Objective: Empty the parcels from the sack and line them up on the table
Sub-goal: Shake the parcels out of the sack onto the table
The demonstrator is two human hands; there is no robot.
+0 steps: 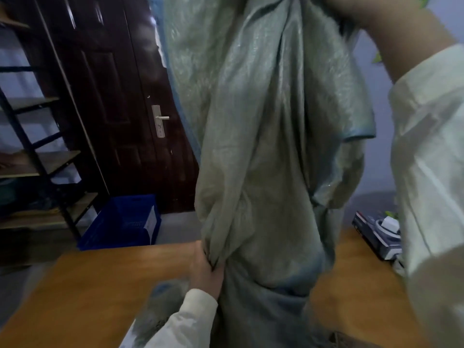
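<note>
Sack [271, 151] fabric, grey-green and woven, is hanging in long folds over the wooden table [95, 285], filling the middle of the view from the top edge down to the tabletop. Nearest the camera, the left hand [207, 268] is clenching a bunched fold of the sack's lower side, its fingers [213, 262] curling into the cloth just above the table, with a pale sleeve [180, 325] running back from the wrist. Just below and left of those fingers, a blurred grey-blue patch is lying on the table; what it is cannot be told. Higher up, the right hand [356, 7] is sitting at the sack's gathered top at the upper edge, mostly cut off, so its grip cannot be told. Right of the sack, a printed box [374, 234] is resting on the table. Beyond the left fingers, a blue crate [125, 222] is standing on the floor beside a metal shelving rack [37, 159] and a dark door [113, 96].
</note>
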